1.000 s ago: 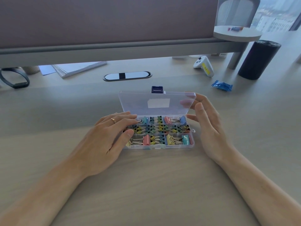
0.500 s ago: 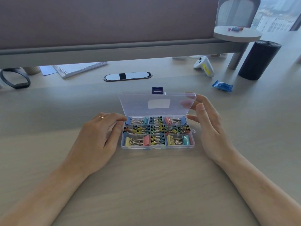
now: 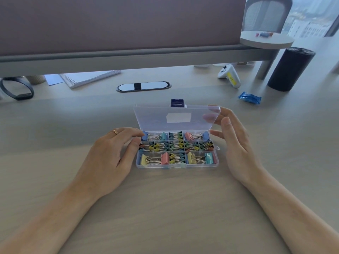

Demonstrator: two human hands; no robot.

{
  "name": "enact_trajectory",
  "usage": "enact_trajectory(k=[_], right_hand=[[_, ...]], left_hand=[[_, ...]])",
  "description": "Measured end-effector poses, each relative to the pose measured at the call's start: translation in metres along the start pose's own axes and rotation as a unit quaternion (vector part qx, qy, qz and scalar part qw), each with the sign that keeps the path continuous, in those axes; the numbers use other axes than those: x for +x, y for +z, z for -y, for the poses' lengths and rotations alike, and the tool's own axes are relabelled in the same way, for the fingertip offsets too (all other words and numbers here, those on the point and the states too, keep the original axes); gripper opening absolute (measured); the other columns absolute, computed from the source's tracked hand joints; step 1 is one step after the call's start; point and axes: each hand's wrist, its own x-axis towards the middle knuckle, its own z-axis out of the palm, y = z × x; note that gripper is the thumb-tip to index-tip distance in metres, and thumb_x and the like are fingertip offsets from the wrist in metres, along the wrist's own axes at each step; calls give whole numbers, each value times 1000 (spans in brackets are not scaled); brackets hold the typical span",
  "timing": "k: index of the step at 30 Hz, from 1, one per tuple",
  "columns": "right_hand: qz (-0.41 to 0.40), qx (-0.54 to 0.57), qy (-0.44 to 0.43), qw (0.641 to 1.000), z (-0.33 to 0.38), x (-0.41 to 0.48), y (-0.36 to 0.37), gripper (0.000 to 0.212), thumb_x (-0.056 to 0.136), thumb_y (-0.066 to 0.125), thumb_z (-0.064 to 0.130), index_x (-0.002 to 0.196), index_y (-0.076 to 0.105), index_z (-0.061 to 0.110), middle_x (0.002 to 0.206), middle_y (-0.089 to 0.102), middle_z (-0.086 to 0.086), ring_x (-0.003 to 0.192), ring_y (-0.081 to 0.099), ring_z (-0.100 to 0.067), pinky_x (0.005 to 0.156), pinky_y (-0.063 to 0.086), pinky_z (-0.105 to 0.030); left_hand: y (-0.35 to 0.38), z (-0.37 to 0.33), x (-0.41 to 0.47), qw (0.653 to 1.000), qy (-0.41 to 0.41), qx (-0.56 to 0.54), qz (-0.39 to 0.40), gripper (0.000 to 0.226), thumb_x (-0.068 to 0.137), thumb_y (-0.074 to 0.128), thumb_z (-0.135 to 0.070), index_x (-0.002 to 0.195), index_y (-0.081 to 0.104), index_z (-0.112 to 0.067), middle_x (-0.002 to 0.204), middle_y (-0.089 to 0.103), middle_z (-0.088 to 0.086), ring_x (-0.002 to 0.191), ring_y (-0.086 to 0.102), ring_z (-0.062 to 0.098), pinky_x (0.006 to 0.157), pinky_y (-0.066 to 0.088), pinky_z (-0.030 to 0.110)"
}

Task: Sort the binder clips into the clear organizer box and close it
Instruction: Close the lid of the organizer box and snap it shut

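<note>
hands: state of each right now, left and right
Left hand: open, fingertips at the organizer box's left side.
Right hand: open, fingers behind the lid.

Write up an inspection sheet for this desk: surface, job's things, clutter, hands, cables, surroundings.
Surface: pale wood-grain desk.
Job's things: clear organizer box, its lid raised open; coloured binder clips fill the compartments; a dark blue item lies behind the lid.
Clutter: blue wrapper, white controller, black cylinder, paper stack, black band.
Hands: left hand has its fingertips at the box's left wall; right hand has its fingers behind the lid's right edge; neither holds a clip.
Cables: nothing seen; one covered grommet.
Surroundings: partition panel, chair, round shelf, window.
</note>
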Motion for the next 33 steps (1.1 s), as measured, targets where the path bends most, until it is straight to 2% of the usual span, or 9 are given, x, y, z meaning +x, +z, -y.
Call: enact_trajectory(k=[3,7,10,13,15,17,20,25,33], right_hand=[[-1,-1,6,1000,-1,0,-1,43,107,30,45,133,58,26,126,68,10,117,68,-14,91,58,-30],[-21,3,-6,1000,3,-2,0,47,105,31,50,133,59,23,123,69,10,116,68,-12,86,57,-24],[-42,-39,-42,997,6,-5,0,45,105,31,48,132,59,25,123,69,16,120,65,-15,91,57,-35],[-48,-51,-39,997,8,-7,0,38,105,38,42,134,57,27,123,69,18,119,66,-11,88,58,-30],[-55,-54,-13,997,6,-3,0,34,104,48,33,136,56,25,124,69,14,120,64,-7,88,56,-21],[-55,-70,5,996,2,1,0,36,102,59,19,137,55,24,124,68,13,120,62,-2,87,53,-14],[-52,-83,23,995,-4,5,1,47,94,70,9,134,55,28,119,67,13,115,64,-3,82,58,-18],[-50,-112,14,992,-14,10,2,53,88,75,3,131,57,29,113,66,15,108,67,-8,82,62,-28],[-51,-118,12,992,-16,9,0,52,88,74,-1,128,60,30,111,67,13,108,67,-5,79,60,-19]], left_hand=[[0,2,2,997,-36,-44,-49,25,102,44,-36,117,62,-27,114,66,-16,102,60,-3,86,37,2],[0,-1,7,981,-111,-146,-68,11,103,54,-26,114,54,-29,111,66,-16,107,63,1,84,45,12],[-8,-15,1,994,-10,-43,-102,6,102,53,-22,104,58,-22,97,63,-12,92,58,0,77,41,8],[-2,-41,5,992,119,29,30,29,102,42,-33,119,63,-23,115,63,-10,104,58,9,90,44,23],[9,-55,19,980,139,70,122,42,104,33,-42,138,54,-29,137,55,-15,125,51,8,105,41,29],[20,-62,31,975,127,90,158,50,105,27,-49,149,43,-32,150,44,-17,138,38,6,116,32,31],[30,-59,39,969,132,116,172,54,104,23,-54,152,39,-34,154,40,-17,143,31,5,118,25,29],[30,-54,44,963,157,134,173,57,103,18,-57,146,48,-34,146,51,-19,137,39,3,113,27,27],[26,-52,53,929,232,227,179,52,106,27,-53,135,59,-26,140,62,-10,129,55,13,112,34,32]])
